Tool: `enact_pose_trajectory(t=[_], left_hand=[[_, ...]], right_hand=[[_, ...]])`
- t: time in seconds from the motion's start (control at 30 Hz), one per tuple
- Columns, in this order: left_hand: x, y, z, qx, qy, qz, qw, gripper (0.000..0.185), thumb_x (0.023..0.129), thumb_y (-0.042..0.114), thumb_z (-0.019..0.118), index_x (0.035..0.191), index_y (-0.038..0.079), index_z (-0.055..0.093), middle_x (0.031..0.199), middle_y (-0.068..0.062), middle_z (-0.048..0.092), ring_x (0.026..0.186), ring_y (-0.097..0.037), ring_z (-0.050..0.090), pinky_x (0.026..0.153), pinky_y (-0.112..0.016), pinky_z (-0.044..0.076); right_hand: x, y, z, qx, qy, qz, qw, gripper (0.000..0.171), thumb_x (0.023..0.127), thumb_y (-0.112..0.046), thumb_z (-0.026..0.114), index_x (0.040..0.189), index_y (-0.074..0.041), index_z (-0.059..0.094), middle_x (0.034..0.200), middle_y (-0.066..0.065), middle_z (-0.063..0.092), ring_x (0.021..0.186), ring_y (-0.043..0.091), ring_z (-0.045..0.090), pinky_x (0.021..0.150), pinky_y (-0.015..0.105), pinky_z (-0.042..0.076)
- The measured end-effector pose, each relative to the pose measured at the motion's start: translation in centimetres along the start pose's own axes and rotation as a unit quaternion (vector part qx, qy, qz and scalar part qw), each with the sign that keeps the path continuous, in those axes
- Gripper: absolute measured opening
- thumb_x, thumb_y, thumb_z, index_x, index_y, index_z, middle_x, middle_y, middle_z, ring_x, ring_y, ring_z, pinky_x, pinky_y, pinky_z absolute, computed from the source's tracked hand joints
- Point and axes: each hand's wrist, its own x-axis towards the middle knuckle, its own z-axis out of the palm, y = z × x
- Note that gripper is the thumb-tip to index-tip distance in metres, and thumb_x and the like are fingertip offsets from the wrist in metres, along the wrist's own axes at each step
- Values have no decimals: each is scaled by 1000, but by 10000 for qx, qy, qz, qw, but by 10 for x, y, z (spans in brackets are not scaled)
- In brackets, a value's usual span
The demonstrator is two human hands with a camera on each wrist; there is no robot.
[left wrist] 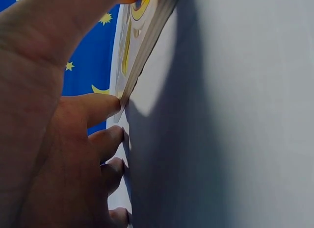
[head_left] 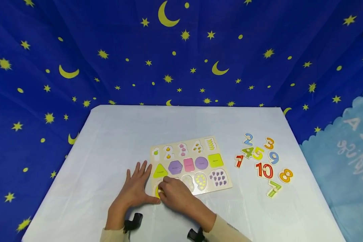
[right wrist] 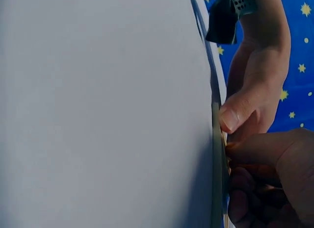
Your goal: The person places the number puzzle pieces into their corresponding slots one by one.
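A wooden puzzle board (head_left: 227,183) with number and shape cut-outs lies on the white table (head_left: 115,141). My right hand (head_left: 175,193) pinches the small knob of a yellow-rimmed piece (head_left: 158,191) at the board's near-left corner; the hand hides most of the piece. My left hand (head_left: 136,185) lies flat on the table beside the board's left edge, fingers spread and the thumb against the edge. In the left wrist view the fingers (left wrist: 98,139) rest by the board's edge (left wrist: 142,56). The right wrist view shows my right fingers (right wrist: 265,179) curled at the board and the left thumb (right wrist: 240,113) touching it.
Several loose coloured number pieces (head_left: 263,159) lie in a cluster on the table right of the board. A blue cloth with yellow stars and moons (head_left: 181,50) hangs behind and around the table. A light blue sheet (head_left: 348,151) sits at the far right.
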Motion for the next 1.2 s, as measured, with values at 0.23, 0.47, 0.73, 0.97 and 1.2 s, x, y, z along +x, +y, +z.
enact_pose_trajectory(t=[0.23,0.47,0.73,0.97,1.2], left_hand=[[-2,0,-1,-70,75,52,9999,133,51,77,75,153,9,22,159,-12,12,144,-36,1,109,-64,-2],[0,-3,-2,35,70,-3,10000,134,51,78,74,154,10,21,159,-11,10,145,-35,0,109,-63,-2],[0,-1,1,-28,-37,-37,10000,135,50,79,74,154,11,20,160,-10,9,145,-33,-2,109,-62,-4],[1,2,1,-55,-67,-145,9999,136,48,78,75,154,12,20,160,-9,8,145,-32,-2,111,-60,-4],[2,2,-2,-36,-89,-88,9999,135,50,76,76,154,10,20,160,-11,9,145,-33,-1,110,-61,-3]], right_hand=[[3,4,-1,159,-59,-361,9992,7,88,-20,68,93,-16,71,82,-10,53,70,2,50,67,19,47],[8,6,-3,212,-293,-393,9986,10,90,-21,66,97,-15,71,85,-9,54,73,2,50,70,18,47],[0,11,-10,362,-168,89,9992,32,83,-36,75,103,-11,70,84,-8,52,72,6,49,70,21,48],[-7,24,-15,428,93,304,9986,31,81,-34,76,100,-11,69,83,-8,50,69,5,47,66,20,47],[-14,36,-24,508,249,443,9974,29,80,-31,76,100,-10,69,81,-5,50,69,7,46,66,22,45]])
